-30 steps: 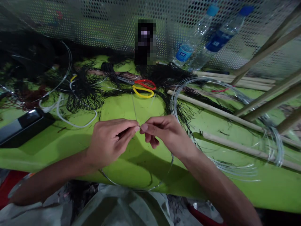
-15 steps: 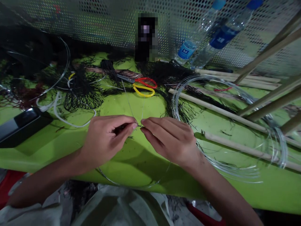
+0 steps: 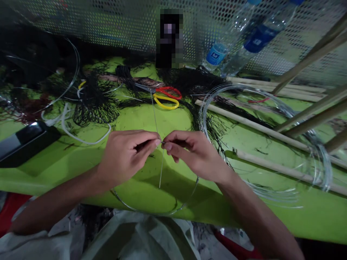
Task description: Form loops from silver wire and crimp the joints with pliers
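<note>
Your left grip (image 3: 123,155) and right grip (image 3: 199,155) pinch the thin, silvery metal wire (image 3: 154,112), fingertips nearly meeting; loose ends project beyond and below the grips, a curve nearer you. Slackened pressure could let it spring, pricking you.

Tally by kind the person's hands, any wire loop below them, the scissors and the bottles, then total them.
Hands: 2 (left hand, right hand)
Wire loop: 1
Scissors: 1
Bottles: 2 (lighter-blue-label bottle, darker-blue-label bottle)
Total: 6
</note>
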Motion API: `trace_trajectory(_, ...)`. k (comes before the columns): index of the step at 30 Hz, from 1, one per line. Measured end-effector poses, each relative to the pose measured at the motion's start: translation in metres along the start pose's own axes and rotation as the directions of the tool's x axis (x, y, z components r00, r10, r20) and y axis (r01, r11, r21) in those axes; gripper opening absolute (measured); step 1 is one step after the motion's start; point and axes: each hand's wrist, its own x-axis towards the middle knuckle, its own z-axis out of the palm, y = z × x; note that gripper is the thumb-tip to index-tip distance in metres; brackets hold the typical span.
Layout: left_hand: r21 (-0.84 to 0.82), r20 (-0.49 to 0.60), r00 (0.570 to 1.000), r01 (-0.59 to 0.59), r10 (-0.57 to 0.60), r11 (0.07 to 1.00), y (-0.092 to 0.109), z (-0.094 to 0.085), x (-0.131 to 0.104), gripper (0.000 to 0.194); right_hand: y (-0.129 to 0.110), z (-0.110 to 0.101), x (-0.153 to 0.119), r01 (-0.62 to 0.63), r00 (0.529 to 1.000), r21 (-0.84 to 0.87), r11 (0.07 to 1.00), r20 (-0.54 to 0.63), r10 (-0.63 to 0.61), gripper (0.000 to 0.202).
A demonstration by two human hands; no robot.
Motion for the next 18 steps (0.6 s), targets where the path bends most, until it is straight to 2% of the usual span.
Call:
trace_trajectory(1,-0.005,0.005,1.000,0.029,-0.029,1.000,-0.002,-0.001,0.001,0.015,0.001,0.002,-0.001,0.093,0.992,-0.169,0.981,-0.071,-0.106,0.009)
trace_trajectory(2,-0.007,0.008,0.999,0.053,-0.053,0.999,-0.004,-0.001,0.003,0.016,0.002,0.005,-0.003,0.175,0.964,-0.346,0.922,-0.129,-0.231,0.011)
trace_trajectory(4,-0.009,0.010,0.996,0.083,-0.083,0.996,-0.008,-0.002,0.005,0.017,0.005,0.010,-0.006,0.256,0.882,-0.614,0.747,-0.168,-0.440,0.011)
trace_trajectory(6,-0.004,0.009,0.996,0.090,-0.090,0.996,-0.009,-0.001,0.006,0.018,0.008,0.013,-0.008,0.273,0.824,-0.730,0.626,-0.158,-0.544,0.006)
trace_trajectory(8,-0.002,0.008,0.997,0.078,-0.078,0.997,-0.009,0.001,0.005,0.019,0.008,0.015,-0.009,0.280,0.816,-0.744,0.607,-0.149,-0.559,0.006)
trace_trajectory(9,-0.001,0.003,0.998,0.067,-0.067,0.998,-0.007,0.001,0.004,0.019,0.007,0.014,-0.008,0.263,0.827,-0.717,0.645,-0.176,-0.533,0.008)
trace_trajectory(11,0.000,-0.008,0.999,0.036,-0.036,0.999,-0.005,0.002,0.002,0.017,0.005,0.012,-0.005,0.183,0.896,-0.524,0.832,-0.259,-0.360,0.015)
trace_trajectory(12,-0.002,-0.015,1.000,0.023,-0.023,1.000,-0.003,0.002,0.001,0.016,0.004,0.011,-0.003,0.109,0.939,-0.330,0.938,-0.276,-0.207,0.020)
trace_trajectory(13,-0.005,-0.022,1.000,0.012,-0.012,1.000,-0.002,0.002,0.000,0.015,0.004,0.009,0.000,0.014,0.969,-0.091,0.996,-0.243,-0.036,0.026)
trace_trajectory(14,-0.009,-0.024,1.000,0.004,-0.004,1.000,-0.001,0.002,0.000,0.014,0.004,0.007,0.002,-0.093,0.980,0.144,0.985,-0.160,0.116,0.032)
trace_trajectory(15,-0.012,-0.025,1.000,0.002,-0.002,1.000,-0.001,0.001,-0.001,0.014,0.004,0.006,0.005,-0.184,0.975,0.323,0.928,-0.061,0.215,0.037)
trace_trajectory(16,-0.011,-0.022,1.000,0.004,-0.004,1.000,-0.001,0.001,-0.001,0.015,0.005,0.004,0.006,-0.243,0.964,0.425,0.872,0.009,0.264,0.041)
trace_trajectory(17,-0.008,-0.019,1.000,0.008,-0.008,1.000,-0.001,0.000,0.000,0.016,0.006,0.004,0.007,-0.260,0.960,0.451,0.854,0.021,0.281,0.043)
trace_trajectory(18,-0.004,-0.012,1.000,0.014,-0.014,1.000,-0.002,0.000,0.000,0.017,0.006,0.004,0.007,-0.235,0.962,0.413,0.880,-0.030,0.271,0.042)
